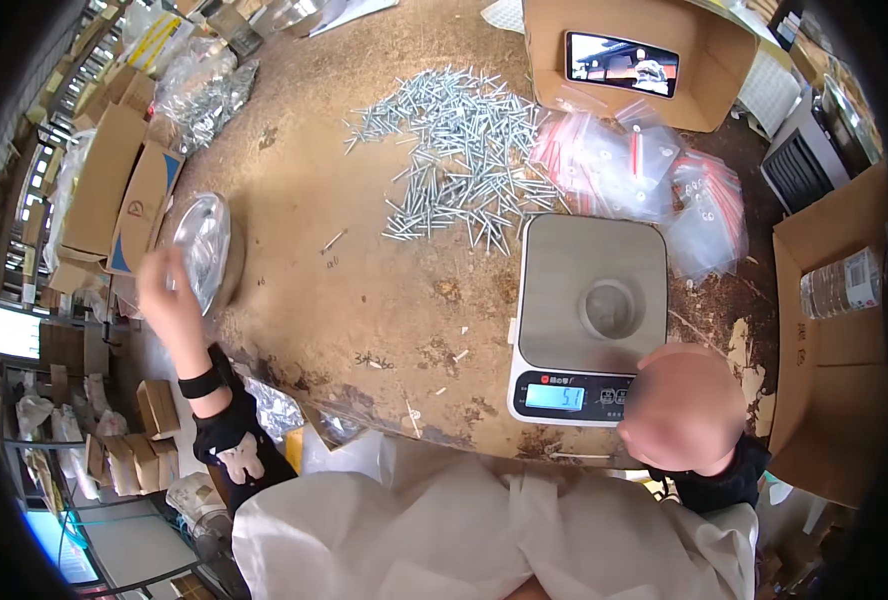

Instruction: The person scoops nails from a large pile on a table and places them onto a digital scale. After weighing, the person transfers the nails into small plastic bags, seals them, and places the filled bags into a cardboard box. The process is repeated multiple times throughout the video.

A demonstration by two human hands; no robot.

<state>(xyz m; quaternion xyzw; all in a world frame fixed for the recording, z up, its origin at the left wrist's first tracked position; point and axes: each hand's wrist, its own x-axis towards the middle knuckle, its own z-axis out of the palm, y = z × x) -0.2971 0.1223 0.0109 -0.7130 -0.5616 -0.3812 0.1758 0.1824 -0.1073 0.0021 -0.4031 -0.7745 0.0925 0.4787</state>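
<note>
Left hand (pixel 172 298): blurred, fingers bent, cannot tell grip; beside bowl (pixel 229 250), left | Right hand (pixel 686 410): rounded, blurred, cannot tell contents; at scale's near right corner | Scale (pixel 554 290): right, bearing round dish (pixel 611 309) | Silvery fasteners (pixel 464 140): far centre

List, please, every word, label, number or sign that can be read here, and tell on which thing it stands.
I only locate the markings; I do not copy them.
Scale display: clear dark digits.
Scale panel: small red emblem; button markings too small to read.
Tabletop: dark handwritten marks toward the near edge.
Left carton: printed emblem, too small.
Right box: dark characters, unclear.
Bottle label: too small.
</note>
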